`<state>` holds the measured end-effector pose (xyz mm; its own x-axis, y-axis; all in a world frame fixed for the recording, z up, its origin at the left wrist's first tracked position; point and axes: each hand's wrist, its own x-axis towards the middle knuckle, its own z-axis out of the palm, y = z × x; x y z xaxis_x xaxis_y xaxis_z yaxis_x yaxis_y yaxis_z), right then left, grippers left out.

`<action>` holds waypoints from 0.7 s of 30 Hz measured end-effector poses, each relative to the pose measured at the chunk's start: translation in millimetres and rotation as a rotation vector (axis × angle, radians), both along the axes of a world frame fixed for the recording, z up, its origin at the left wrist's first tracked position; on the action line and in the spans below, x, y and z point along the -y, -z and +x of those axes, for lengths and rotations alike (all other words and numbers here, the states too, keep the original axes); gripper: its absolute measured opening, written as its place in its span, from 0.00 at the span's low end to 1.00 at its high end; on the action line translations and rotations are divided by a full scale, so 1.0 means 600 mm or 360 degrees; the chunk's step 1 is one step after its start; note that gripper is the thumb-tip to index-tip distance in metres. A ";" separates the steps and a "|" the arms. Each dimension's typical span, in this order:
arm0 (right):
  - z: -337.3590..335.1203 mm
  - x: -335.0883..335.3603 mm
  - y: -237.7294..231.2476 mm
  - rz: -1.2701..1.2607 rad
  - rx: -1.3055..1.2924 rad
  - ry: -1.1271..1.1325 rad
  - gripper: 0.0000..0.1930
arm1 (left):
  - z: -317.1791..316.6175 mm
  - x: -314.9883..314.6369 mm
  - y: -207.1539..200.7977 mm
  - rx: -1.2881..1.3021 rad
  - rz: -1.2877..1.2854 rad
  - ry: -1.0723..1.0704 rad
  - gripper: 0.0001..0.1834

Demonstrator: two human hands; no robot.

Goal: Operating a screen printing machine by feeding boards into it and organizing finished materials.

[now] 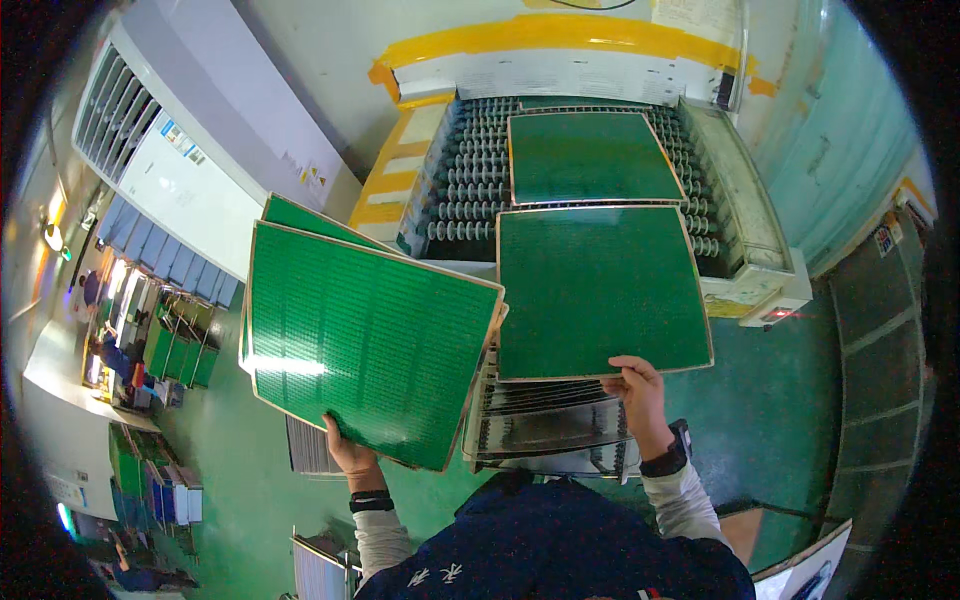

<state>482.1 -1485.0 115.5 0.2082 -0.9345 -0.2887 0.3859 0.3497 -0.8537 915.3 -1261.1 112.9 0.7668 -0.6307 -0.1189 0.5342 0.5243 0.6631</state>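
My left hand point(350, 458) grips the lower edge of a small stack of green circuit board panels point(370, 340), thumb on top; the panels are fanned slightly and tilted. At the right, my right hand point(640, 400) pinches the near edge of a single green circuit board panel point(603, 290). The far part of that panel reaches the near end of a roller conveyor point(465, 190). Just beyond it, another green panel point(592, 157) lies flat on the rollers. The fingers under both held edges are partly hidden.
A slotted rack point(545, 430) stands below the right panel, close to my body. A white cabinet with a vent point(190, 150) rises at the left. Grey panels point(880, 380) line the right side. More green boards and people are at the far left.
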 end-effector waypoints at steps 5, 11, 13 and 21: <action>0.007 0.007 -0.006 -0.0030 -0.0032 -0.0023 0.11 | 0.006 0.007 -0.002 -0.0045 -0.0013 0.0079 0.27; 0.020 0.017 -0.004 0.0001 -0.0024 -0.0007 0.11 | 0.005 0.010 -0.011 0.0018 -0.0073 0.0081 0.28; 0.023 0.019 -0.002 0.0010 -0.0014 0.0012 0.11 | 0.007 0.007 -0.011 0.0017 -0.0058 0.0079 0.27; 0.028 0.028 -0.010 0.0005 -0.0011 0.0009 0.11 | 0.007 0.001 -0.019 -0.0025 0.0060 -0.0016 0.26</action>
<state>498.8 -1501.8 121.5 0.2009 -0.9348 -0.2930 0.3822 0.3501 -0.8552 919.5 -1261.5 124.3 0.7710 -0.6179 -0.1542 0.5393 0.5047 0.6741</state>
